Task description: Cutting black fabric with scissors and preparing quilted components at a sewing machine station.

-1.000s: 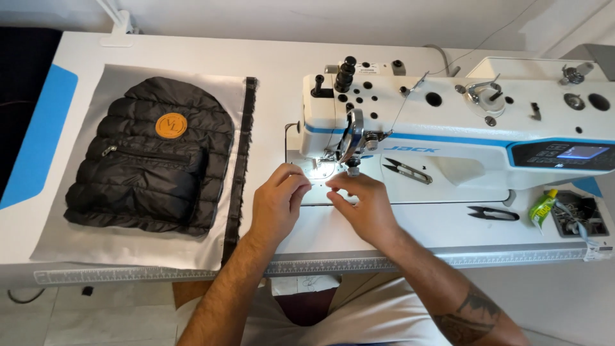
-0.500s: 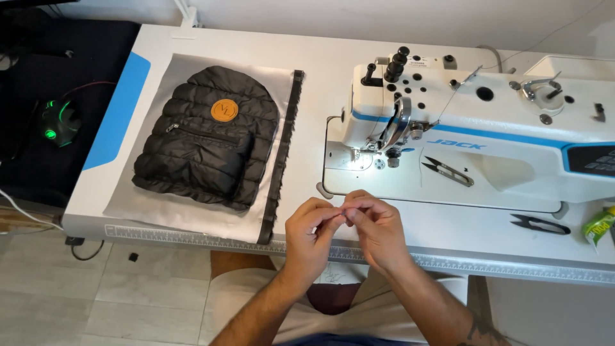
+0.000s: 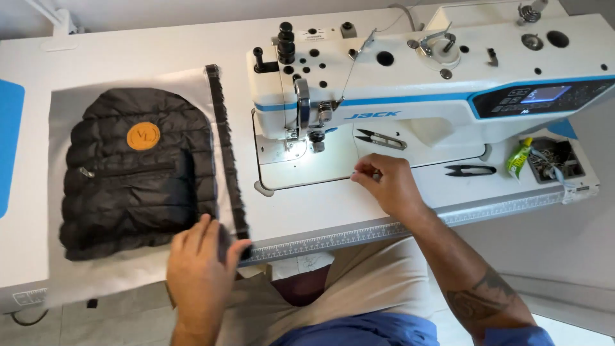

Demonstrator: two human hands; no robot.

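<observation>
My left hand [image 3: 202,256] rests on the near end of a long black strip [image 3: 228,154] that lies along the right side of a black quilted panel [image 3: 134,173] with a round orange patch. Fingers lie spread over the strip near the table's front edge. My right hand [image 3: 387,182] sits on the bed of the white sewing machine [image 3: 423,77], to the right of the lit needle area [image 3: 314,144]. Its fingertips are pinched together, seemingly on a fine thread that is too thin to make out.
The quilted panel lies on a pale sheet [image 3: 64,109] on the white table [image 3: 160,51]. Thread snips [image 3: 381,139] rest on the machine bed, and black snips [image 3: 471,170] lie further right. A small tray [image 3: 554,160] of bits sits at the right edge.
Both hands were pinched together in front of the machine. Now the left hand has moved left onto the black strip, and the right hand has gone up to the machine bed. The camera shifted right.
</observation>
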